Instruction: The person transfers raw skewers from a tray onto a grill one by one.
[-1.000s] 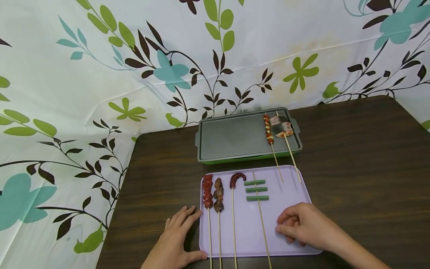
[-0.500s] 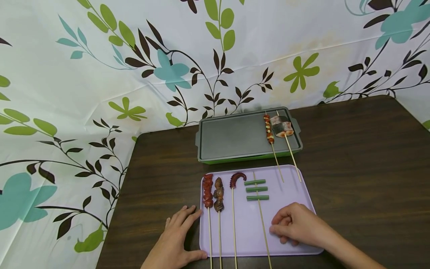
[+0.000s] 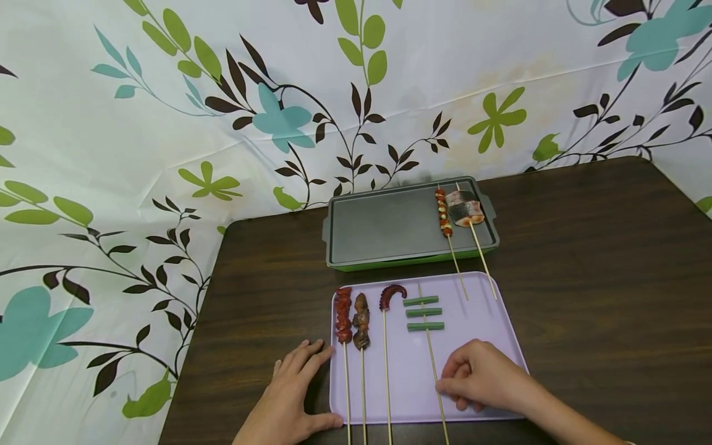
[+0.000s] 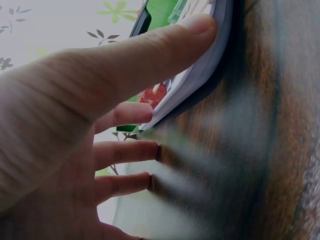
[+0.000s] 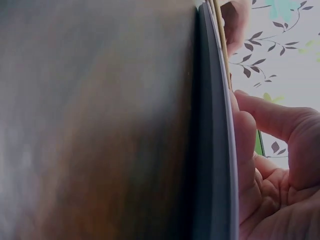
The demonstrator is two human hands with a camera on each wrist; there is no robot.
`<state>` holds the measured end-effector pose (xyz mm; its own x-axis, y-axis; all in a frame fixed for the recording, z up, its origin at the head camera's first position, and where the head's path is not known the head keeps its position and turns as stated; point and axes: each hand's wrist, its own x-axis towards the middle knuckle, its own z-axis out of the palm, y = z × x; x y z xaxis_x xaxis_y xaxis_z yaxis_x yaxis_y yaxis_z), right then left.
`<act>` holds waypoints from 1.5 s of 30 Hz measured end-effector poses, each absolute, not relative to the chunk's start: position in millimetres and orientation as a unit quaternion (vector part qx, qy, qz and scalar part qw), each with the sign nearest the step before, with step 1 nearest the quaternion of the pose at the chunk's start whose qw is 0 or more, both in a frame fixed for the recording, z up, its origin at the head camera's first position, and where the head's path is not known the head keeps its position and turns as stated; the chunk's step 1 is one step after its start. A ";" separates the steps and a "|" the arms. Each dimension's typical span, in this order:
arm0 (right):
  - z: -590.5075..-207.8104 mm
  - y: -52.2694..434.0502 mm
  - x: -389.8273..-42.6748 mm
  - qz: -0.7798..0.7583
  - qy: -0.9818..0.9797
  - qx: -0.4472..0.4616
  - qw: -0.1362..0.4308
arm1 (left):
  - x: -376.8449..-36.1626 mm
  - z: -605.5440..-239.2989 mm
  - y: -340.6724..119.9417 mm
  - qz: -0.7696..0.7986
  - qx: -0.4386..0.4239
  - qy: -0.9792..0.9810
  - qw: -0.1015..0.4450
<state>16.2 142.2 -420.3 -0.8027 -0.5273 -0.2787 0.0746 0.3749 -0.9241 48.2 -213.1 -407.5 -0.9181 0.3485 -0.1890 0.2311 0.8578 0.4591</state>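
Two hands low in the head view, both at the lavender tray (image 3: pixel 489 321). Left hand (image 3: pixel 292 395) lies flat on the dark surface (image 3: pixel 601 259), fingers straight and relaxed, fingertips at the tray's left edge, thumb against its near-left corner; holds nothing. Right hand (image 3: pixel 484 377) rests on the tray's near-right part, fingers curled, fingertips touching the stick of the green bean skewer (image 3: pixel 425 312) just left of it. Whether it actually pinches the stick: cannot tell from any view.

Left wrist view adds what the head view can't: thumb (image 4: pixel 150 55) pressed onto the tray rim, the other fingers (image 4: pixel 125 152) spread on the surface, red food showing past the rim. Right wrist view is edge-on to the tray: a bamboo stick (image 5: pixel 220 35) runs along the top, fingers (image 5: pixel 270 117) bent onto the tray, surface blurred.

Between the hands, left to right: red meat skewer (image 3: pixel 343 315), dark meat skewer (image 3: pixel 361 321), octopus skewer (image 3: pixel 391 296), then the bean skewer. Beyond the hands, a green griddle (image 3: pixel 389 228) carries a small red skewer (image 3: pixel 444 213) and a fish skewer (image 3: pixel 466 209), whose sticks overhang onto the tray.

Versus a second ago: right hand has slid left across the tray, from well apart to touching the bean skewer's stick. Left hand and skewers unchanged.
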 end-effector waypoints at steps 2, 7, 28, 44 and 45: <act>-420.7 139.6 17.9 -0.539 0.782 -0.144 0.277 | 48.3 -407.7 -213.3 0.220 0.151 0.954 0.136; -421.5 135.1 21.2 -0.537 0.785 -0.145 0.272 | 48.7 -408.3 -213.7 0.221 0.150 0.954 0.137; -421.4 141.1 24.1 -0.563 0.762 -0.134 0.289 | 48.7 -411.1 -215.5 0.228 0.161 0.952 0.122; -410.9 148.2 26.2 -0.569 0.765 -0.147 0.265 | 48.2 -411.1 -216.1 0.224 0.161 0.954 0.115; -408.8 148.1 25.8 -0.567 0.767 -0.153 0.260 | 48.2 -411.2 -216.1 0.225 0.160 0.954 0.116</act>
